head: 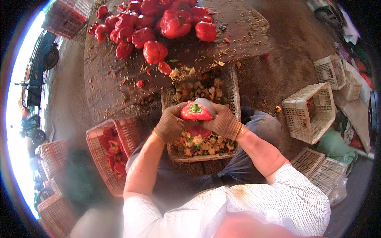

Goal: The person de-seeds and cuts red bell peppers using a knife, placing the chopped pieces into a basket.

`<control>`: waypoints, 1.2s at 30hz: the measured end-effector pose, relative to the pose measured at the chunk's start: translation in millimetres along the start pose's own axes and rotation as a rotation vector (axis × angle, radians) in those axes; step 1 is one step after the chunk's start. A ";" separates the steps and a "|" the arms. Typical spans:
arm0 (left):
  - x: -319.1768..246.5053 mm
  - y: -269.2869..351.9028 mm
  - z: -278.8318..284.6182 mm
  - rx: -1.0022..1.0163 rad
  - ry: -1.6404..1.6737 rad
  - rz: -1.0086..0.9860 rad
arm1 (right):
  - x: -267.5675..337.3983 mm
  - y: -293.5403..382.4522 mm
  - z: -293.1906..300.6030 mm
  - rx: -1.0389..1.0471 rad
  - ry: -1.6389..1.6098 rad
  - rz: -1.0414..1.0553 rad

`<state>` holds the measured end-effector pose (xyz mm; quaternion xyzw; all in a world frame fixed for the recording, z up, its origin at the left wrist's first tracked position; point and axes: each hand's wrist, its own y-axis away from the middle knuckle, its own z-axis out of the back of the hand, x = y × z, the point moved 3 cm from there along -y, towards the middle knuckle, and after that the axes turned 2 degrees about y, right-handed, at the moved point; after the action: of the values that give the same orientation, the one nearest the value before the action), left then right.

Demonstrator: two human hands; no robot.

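Between my two gloved hands is a red bell pepper (190,114), its green stem facing up. My left hand (169,122) grips its left side. My right hand (225,121) closes around its right side. A pale grey rounded thing (204,103) shows against the pepper by my right fingers; what it is, I cannot tell. More red pepper flesh (198,131) is visible just under my hands. Below them stands a plastic crate (202,158) between my legs, holding pepper cores (211,145) with seeds and green stems.
Whole red bell peppers (143,37) are heaped on a seed-strewn table (101,74) ahead. A reddish crate (104,181) with cut red peppers (114,154) leans at my left. Pale crates (297,116) stand at right, and stacked crates (56,211) at far left.
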<state>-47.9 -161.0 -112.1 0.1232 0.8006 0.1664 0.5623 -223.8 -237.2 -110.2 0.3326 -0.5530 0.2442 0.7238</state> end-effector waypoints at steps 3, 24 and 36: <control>3.7 -2.4 7.6 0.110 -0.135 -0.067 | -4.5 0.6 -0.5 0.052 -0.027 -0.079; 18.2 -8.2 18.6 0.203 -0.082 -0.009 | -0.3 15.1 8.7 0.042 0.002 -0.059; -23.6 16.0 44.4 -0.377 -0.139 -0.080 | -10.9 -25.4 -14.7 -0.102 0.042 -0.074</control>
<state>2.1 -149.8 -99.1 -0.0052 0.7186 0.2821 0.6356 -199.0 -242.8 -128.5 0.3105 -0.5367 0.1956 0.7598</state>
